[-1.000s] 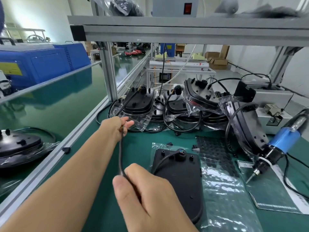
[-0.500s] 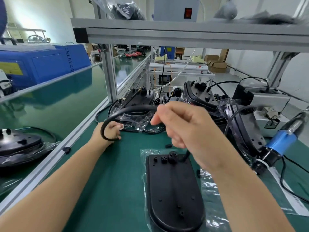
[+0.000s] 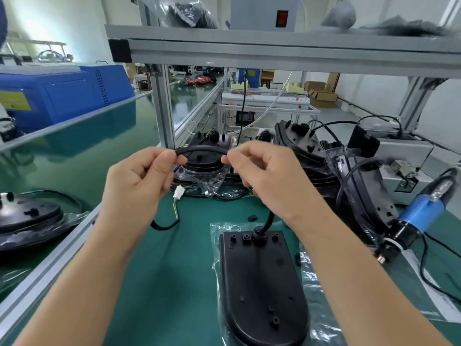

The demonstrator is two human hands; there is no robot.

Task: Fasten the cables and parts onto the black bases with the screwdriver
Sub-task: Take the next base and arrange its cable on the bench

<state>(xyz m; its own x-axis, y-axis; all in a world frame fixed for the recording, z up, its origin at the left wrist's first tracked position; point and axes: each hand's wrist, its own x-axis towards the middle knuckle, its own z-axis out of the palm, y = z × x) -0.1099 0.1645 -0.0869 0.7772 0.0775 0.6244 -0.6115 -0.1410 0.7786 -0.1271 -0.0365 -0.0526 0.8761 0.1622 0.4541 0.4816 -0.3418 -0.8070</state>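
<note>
- Head view, looking down: the green table [image 3: 174,283] stretches under both forearms, with a metal shelf frame [image 3: 274,52] standing above and beyond the hands.
- Beyond the hands, a heap of black bases [image 3: 299,146] in clear bags, trailing cables, leans against the frame.
- Below the right hand [image 3: 264,176], one black base [image 3: 262,290] lies flat on a clear plastic bag [image 3: 321,308], rounded end toward the person.
- Right of the right hand, a blue-bodied screwdriver [image 3: 419,216] hangs tilted, tip down near the table, untouched.
- Left hand [image 3: 139,178] and right hand are raised side by side, each pinching the black cable [image 3: 199,151] between thumb and fingertips, other fingers curled.
- Between the hands the cable arches; from the right hand it drops to a round fitting at the far end of the base.
- Under the left hand, the cable's free end hangs with thin wires and a small white plug [image 3: 178,193].
</note>
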